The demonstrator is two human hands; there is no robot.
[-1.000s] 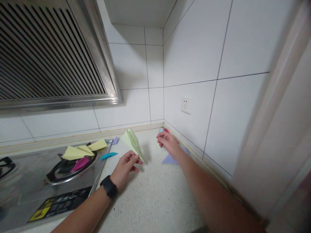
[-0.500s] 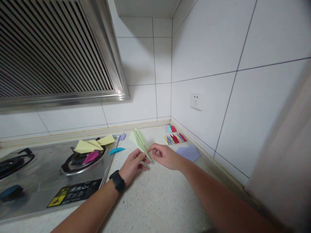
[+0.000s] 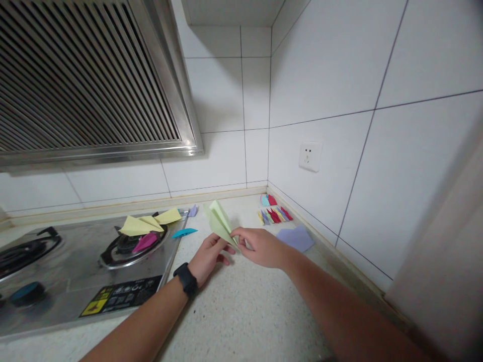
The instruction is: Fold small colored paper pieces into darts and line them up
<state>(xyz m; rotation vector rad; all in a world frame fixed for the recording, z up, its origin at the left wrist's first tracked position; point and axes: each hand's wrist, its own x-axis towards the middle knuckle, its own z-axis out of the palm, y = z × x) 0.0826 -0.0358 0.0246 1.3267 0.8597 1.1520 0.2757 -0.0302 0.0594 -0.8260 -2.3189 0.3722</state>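
your left hand pinches the pale green folded paper near its narrow end, over the counter. your right hand has fingertips touching that same end; can't tell if they clamp it. lilac paper lies beyond your right hand; blue paper sits by the stove.

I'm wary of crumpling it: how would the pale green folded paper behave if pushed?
The pale green folded paper is probably light: thin sheet, narrow end pinched by the left hand. Being creased, it's likely stiffer lengthwise; its spread flaps may bend.
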